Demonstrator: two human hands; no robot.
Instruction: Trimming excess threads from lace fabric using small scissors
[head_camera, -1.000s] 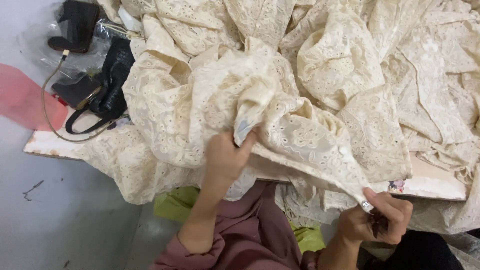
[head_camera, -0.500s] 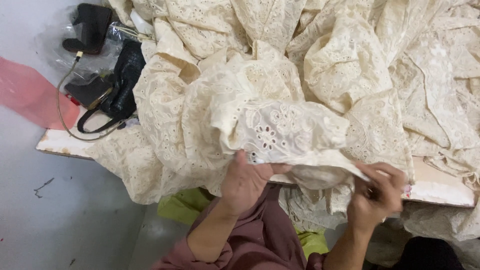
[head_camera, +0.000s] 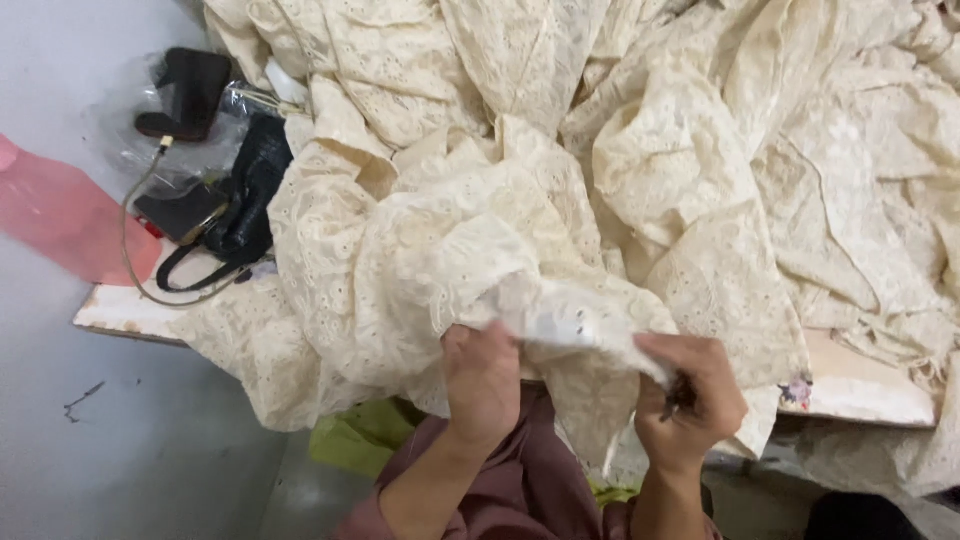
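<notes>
Since the earlier frames the left hand (head_camera: 483, 380) and right hand (head_camera: 693, 400) had drawn closer together at the bottom centre, each clenched on a fold of the cream eyelet lace fabric (head_camera: 600, 180). The fabric lay crumpled in heaps, filling the centre and right, beside a black bag (head_camera: 245, 200) at upper left.

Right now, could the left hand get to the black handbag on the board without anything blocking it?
Probably yes, once it lets go. The left hand grips the cream lace fabric, and the black handbag lies up and to its left, mostly uncovered. Only a lace fold along the bag's right edge lies between them.
</notes>
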